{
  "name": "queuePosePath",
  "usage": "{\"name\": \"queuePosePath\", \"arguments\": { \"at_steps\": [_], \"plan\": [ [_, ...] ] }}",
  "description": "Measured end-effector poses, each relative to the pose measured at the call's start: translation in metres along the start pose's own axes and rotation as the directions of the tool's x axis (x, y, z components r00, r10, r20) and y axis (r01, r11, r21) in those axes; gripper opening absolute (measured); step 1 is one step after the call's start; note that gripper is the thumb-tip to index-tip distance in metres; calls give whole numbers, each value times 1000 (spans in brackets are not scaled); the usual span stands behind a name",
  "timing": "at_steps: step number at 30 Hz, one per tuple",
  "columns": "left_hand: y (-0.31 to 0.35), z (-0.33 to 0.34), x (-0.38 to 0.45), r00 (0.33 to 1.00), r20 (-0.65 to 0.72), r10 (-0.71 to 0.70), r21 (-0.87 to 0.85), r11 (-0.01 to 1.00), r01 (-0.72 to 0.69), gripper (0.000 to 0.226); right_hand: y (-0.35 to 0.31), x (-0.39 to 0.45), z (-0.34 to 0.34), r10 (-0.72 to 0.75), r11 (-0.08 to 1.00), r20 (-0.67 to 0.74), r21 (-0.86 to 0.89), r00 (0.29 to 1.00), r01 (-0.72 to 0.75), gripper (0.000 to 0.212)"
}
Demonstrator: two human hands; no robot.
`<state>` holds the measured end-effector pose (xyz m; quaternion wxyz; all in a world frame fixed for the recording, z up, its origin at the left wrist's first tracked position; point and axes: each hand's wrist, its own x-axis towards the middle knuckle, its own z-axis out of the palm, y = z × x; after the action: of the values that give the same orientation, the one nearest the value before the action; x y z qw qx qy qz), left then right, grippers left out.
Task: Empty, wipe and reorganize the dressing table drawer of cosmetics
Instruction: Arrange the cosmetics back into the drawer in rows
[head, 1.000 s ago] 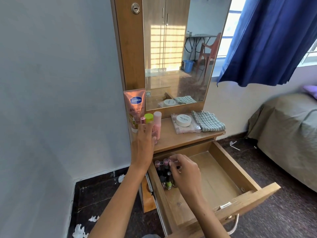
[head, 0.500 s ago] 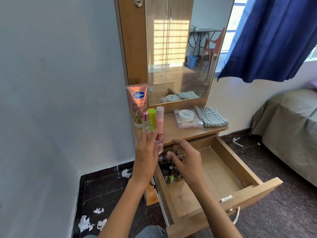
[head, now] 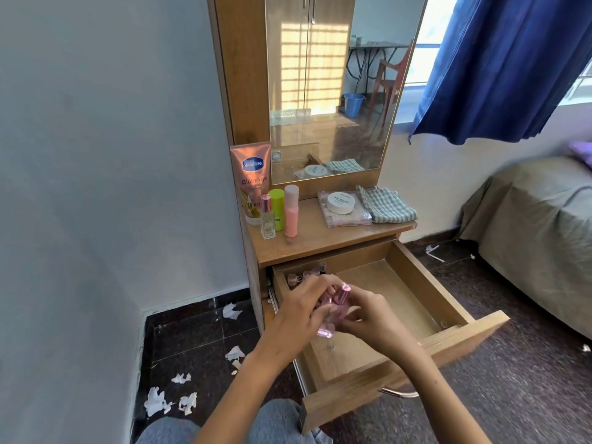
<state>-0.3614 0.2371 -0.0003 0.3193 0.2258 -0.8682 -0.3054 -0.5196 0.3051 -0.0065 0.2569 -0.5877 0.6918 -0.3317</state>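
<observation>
Drawer restock continued: we brought both hands together, left hand and right hand pinching a pink bottle that had just left the tabletop.

To my left a plain pale grey wall runs down to a dark speckled tiled floor. Torn scraps of white paper lie scattered on it near the wall. To my right a deep blue curtain hangs partly across a bright window. Below that, a bed covered in an olive-green sheet stands against the far wall, with a purple pillow at its upper edge. A few small white bits lie on the floor between the bed and me. My knees in blue jeans show at the bottom.
</observation>
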Motion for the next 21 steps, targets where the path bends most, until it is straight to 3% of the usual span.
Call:
{"name": "queuePosePath", "arguments": {
  "at_steps": [4, 7, 12, 15, 21],
  "plan": [
    [-8, 2, -8, 994, 29, -109, -16, 994, 110, 53, 0, -5, 16, 103, 993, -35, -61, 994, -105, 26],
    [-19, -6, -16, 977, -84, -197, -22, 980, 196, 44, 1, -5, 27, 176, 964, -94, -185, 980, -191, 28],
    [-29, -12, -25, 943, -210, -260, 65, 958, 279, 32, -3, 3, 42, 297, 909, -59, -287, 953, -301, 21],
    [-32, -14, -23, 933, -240, -269, 102, 949, 299, 30, -4, 8, 49, 331, 907, -45, -262, 942, -331, 15],
    [-33, -13, -19, 922, -265, -282, 126, 938, 323, 27, -4, 14, 57, 378, 904, 29, -226, 925, -363, 32]
  ]
}}
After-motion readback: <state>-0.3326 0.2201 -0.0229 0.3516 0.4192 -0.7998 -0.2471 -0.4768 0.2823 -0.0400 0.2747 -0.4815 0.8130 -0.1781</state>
